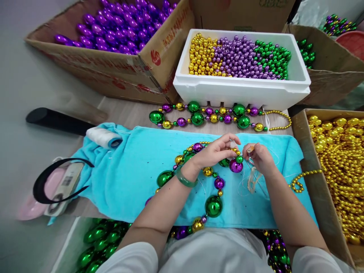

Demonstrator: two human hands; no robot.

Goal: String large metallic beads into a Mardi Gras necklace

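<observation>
My left hand [220, 149], with a green bangle at its wrist, has its fingers closed on the end of a bead necklace [214, 206]. Gold, green and purple beads hang from those fingers, and the rest of the strand loops over a turquoise towel [136, 167]. Close by on the right, my right hand [260, 156] grips a small brownish tube-like thing [250, 149] with a round end; its exact kind is unclear. Thin clear thread trails around both hands. Below the right hand lies a pale loop-shaped piece [251, 181], partly hidden.
Behind the towel lies another bead necklace [197, 118]. A white foam box [241, 89] holds sorted beads. Cardboard boxes of purple beads [122, 24] and gold beads [338, 170] flank the work area. A thread spool [104, 137] and black band [38, 185] are at left.
</observation>
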